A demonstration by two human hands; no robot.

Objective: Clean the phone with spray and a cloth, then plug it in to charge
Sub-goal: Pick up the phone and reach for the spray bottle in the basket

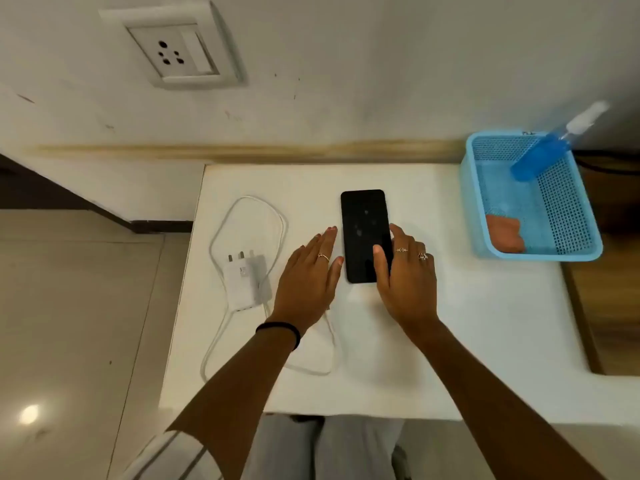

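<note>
A black phone [363,223] lies flat, screen up and smudged, on the white table [450,323]. My right hand [405,278] rests on its lower right edge, thumb on the screen and fingers along the side. My left hand [308,275] lies flat and open on the table just left of the phone, thumb tip near its lower left edge. A white charger plug [244,282] with its looped white cable [249,209] lies left of my left hand. A blue spray bottle [543,154] leans in the blue basket [478,209], beside an orange cloth [505,235].
A white wall socket [173,46] sits high on the wall at the back left. The basket stands at the table's right back corner. Left of the table is tiled floor [69,306]; a wooden surface [609,299] borders the table's right side.
</note>
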